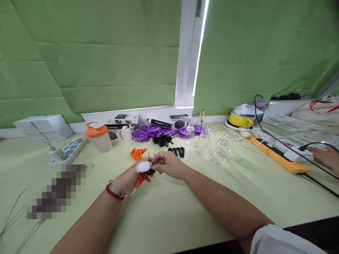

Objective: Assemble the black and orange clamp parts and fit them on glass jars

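My left hand (128,179) is closed around an orange-handled screwdriver (140,181), whose metal shaft points down toward me. A white wrapping (143,167) covers its thumb. A small black part (150,171) shows at the left fingertips, partly hidden. My right hand (169,164) meets the left there, thumb and fingers pinched together at the black part; what lies between them is too small to make out. Just beyond are orange angled pieces (137,154), short black pieces (180,152), black stemmed parts (161,140) and purple slotted discs (141,136).
Several glass jars (218,155) stand right of centre. An orange-lidded shaker (102,139) and a power strip (70,150) are at left. Cup holder boxes (122,133) line the back. At right lie an orange-and-black power strip (278,157), cables and another person's hand (324,158).
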Tool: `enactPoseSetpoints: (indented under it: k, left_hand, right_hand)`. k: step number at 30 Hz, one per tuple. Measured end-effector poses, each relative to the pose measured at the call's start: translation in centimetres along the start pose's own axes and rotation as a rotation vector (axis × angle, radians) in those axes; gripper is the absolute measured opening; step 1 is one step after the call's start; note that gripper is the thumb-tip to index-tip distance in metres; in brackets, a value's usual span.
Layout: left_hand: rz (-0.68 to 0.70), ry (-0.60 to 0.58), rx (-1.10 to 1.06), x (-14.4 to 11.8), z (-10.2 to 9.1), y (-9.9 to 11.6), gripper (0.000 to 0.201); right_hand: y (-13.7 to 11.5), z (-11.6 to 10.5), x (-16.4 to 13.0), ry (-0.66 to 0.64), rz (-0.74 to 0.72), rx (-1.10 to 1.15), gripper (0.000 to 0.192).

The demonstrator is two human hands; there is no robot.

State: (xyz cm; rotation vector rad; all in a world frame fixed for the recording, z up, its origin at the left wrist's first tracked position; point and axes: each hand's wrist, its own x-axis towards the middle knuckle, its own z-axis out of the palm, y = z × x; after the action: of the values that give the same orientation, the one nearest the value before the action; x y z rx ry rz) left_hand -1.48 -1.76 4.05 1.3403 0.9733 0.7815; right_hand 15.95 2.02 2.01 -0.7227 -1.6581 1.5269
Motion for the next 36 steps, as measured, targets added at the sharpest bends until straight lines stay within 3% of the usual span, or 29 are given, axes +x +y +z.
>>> enactPoseSetpoints:
  k: [2, 6, 10, 13, 15, 17, 21, 25, 36]
  left_hand:
    - [0.192, 0.141, 0.199, 0.1, 0.4, 0.0, 0.048]
    - [0.504, 0.401, 0.644, 0.6, 1.1, -1.0, 0.081]
    - [0.653, 0.457, 0.828, 1.2, 1.1, -2.1, 0.101]
    - [0.700, 0.479, 0.825, 1.4, 0.8, -2.3, 0.104]
    - [0.658, 0.544, 0.749, 1.4, 0.7, -2.2, 0.092]
    - [0.522, 0.589, 0.605, 1.5, 0.5, -2.2, 0.073]
    - [0.238, 0.471, 0.373, 1.9, 0.3, -2.3, 0.051]
    - [0.234, 0.465, 0.322, 2.4, 0.4, -2.7, 0.043]
    - [0.168, 0.506, 0.241, 2.7, 0.5, -3.1, 0.053]
  right_hand:
    - [-0.6, 0.0, -0.3, 0.005, 0.047, 0.018, 0.031]
    - [-1.6, 0.3, -1.0, -0.140, 0.150, 0.100, 0.038]
    - [-1.7, 0.5, -1.1, -0.088, 0.163, 0.079, 0.030]
    - [-1.2, 0.1, -0.8, -0.016, 0.079, -0.165, 0.020]
    - [-0.7, -0.4, -0.6, 0.058, -0.048, -0.491, 0.014]
    - [-0.3, -0.8, -0.6, 0.108, -0.178, -0.860, 0.012]
    - [0.3, -0.7, -0.5, 0.065, -0.239, -1.288, 0.018]
    - [0.9, -0.5, -0.3, 0.035, -0.219, -1.377, 0.019]
    - [1.5, -0.6, 0.0, 0.015, -0.224, -1.442, 0.022]
